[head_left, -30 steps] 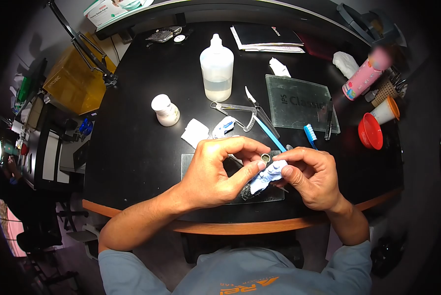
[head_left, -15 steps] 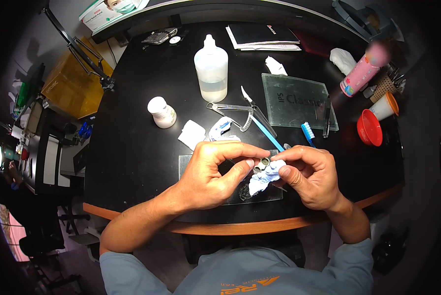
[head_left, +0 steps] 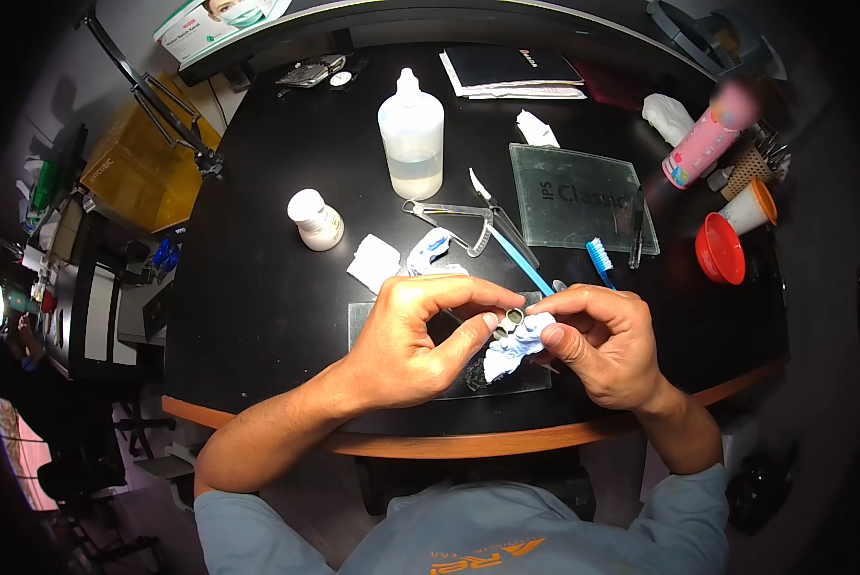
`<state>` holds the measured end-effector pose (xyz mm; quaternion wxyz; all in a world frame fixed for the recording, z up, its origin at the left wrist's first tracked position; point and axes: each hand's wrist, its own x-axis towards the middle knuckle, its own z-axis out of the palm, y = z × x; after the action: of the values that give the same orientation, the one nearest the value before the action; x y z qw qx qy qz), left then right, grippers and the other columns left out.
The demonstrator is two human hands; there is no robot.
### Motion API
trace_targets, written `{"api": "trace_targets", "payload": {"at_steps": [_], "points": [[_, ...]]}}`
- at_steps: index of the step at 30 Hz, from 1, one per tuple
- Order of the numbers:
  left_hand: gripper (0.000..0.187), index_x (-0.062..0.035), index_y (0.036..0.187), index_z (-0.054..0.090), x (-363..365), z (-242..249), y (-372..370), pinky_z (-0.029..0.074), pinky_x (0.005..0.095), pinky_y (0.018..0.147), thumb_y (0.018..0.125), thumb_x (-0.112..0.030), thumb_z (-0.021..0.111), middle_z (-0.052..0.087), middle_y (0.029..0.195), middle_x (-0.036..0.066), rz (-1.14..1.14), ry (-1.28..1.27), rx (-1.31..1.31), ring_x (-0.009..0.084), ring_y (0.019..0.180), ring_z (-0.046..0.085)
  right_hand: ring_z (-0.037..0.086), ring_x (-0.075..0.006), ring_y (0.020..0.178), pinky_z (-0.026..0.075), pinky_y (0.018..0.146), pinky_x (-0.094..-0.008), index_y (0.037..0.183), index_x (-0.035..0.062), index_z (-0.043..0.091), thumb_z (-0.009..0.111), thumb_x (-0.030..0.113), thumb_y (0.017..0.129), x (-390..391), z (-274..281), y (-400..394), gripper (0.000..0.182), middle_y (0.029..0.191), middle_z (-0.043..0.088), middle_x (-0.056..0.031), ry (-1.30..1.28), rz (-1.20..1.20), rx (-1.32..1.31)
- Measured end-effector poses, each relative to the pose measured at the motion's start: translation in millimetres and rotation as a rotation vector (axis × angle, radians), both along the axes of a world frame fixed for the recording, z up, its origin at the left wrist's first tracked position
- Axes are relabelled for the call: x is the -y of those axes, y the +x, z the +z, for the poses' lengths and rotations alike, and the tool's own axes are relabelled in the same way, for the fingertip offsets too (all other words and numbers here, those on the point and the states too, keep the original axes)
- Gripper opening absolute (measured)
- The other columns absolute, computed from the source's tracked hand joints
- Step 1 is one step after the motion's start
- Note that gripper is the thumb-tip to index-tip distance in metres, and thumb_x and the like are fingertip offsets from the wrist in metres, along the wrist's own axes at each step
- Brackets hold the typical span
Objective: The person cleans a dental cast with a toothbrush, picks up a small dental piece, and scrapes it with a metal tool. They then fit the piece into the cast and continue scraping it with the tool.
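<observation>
Between finger and thumb, my left hand (head_left: 420, 335) pinches a small grey metal piece with ring-like openings (head_left: 513, 317). My right hand (head_left: 607, 345) grips a pale blue-white molded piece (head_left: 516, 352) that touches the metal piece. Both hands meet above a small glass plate (head_left: 430, 389) near the table's front edge. Just beyond my left hand lie a blue and white curved piece (head_left: 432, 251) and a folded white tissue (head_left: 374, 262). A metal caliper (head_left: 449, 213) and a blue-handled brush (head_left: 523, 262) lie past my fingers.
A large clear bottle (head_left: 413, 139) and a small white bottle (head_left: 315, 222) stand on the black table (head_left: 248, 316). At the right are a glass slab (head_left: 579, 206), a blue-bristled brush (head_left: 600, 257), a red bowl (head_left: 720, 251), an orange-rimmed cup (head_left: 751, 205) and a pink bottle (head_left: 703, 144).
The grey metal piece has tilted slightly between my fingers, showing its ring openings more. Both hands stay in nearly the same place.
</observation>
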<state>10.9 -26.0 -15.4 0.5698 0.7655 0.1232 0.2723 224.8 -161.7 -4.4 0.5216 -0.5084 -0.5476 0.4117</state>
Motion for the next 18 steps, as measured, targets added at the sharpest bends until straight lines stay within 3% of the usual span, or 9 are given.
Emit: {"api": "trace_targets", "payload": {"at_steps": [18], "points": [[0.025, 0.0052, 0.123, 0.075, 0.9, 0.6, -0.1, 0.057, 0.0329, 0.094, 0.099, -0.001, 0.069, 0.079, 0.11, 0.015, -0.004, -0.043, -0.022, 0.0177, 0.103, 0.074, 0.076, -0.0136, 0.087, 0.064, 0.075, -0.0248, 0.114, -0.0073, 0.073, 0.075, 0.011, 0.102, 0.1, -3.0, 0.1, 0.022, 0.101, 0.074, -0.0119, -0.012, 0.001, -0.003]]}}
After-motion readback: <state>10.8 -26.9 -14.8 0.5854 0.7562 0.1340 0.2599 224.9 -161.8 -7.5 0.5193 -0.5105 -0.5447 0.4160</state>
